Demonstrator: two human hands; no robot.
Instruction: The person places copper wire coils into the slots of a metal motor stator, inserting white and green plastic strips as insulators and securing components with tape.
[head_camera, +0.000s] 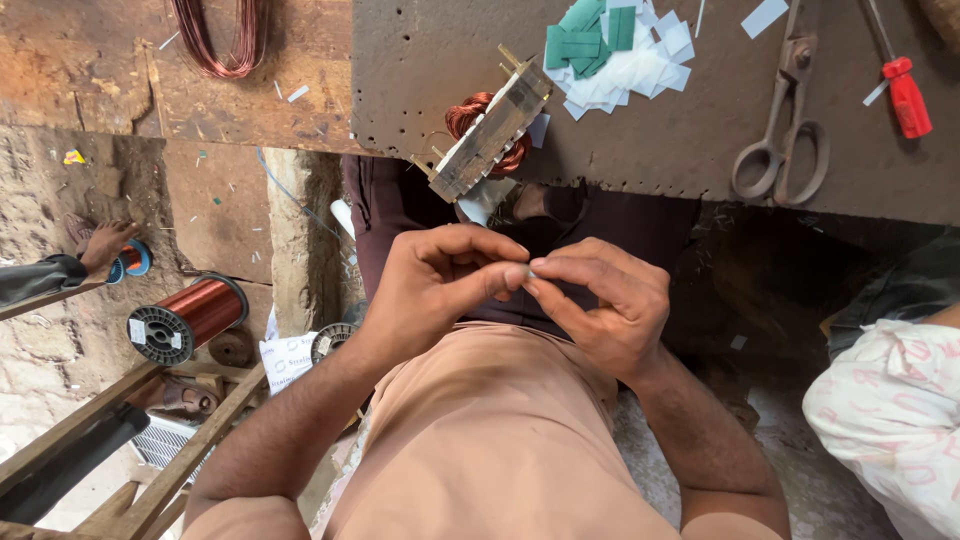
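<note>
Pinching a small pale strip (520, 270) between both sets of fingertips, left hand (440, 285) and right hand (600, 305) meet in front of the person's chest, below the edge of the dark surface (680, 150); fingers of each hand pressed together on the strip, thumb against forefinger, and the piece is mostly hidden so its exact shape is hard to tell. On the surface just above sits a wound motor stator (492, 130) with copper coil showing at both sides, tilted, hanging partly over the edge. Near it a pile of white and green paper slips (620, 55), a pair of large scissors (785, 125) and a red-handled screwdriver (905, 90). Lower left a copper wire spool (190, 318) lies on its side; another person's hand (108, 245) rests on a blue-rimmed object further left. Risks, as a judgement: the strip is tiny and held only at the tips, so a slack pinch could drop it to the littered floor; the stator overhangs the edge and a knock from a rising wrist could tip it off
</note>
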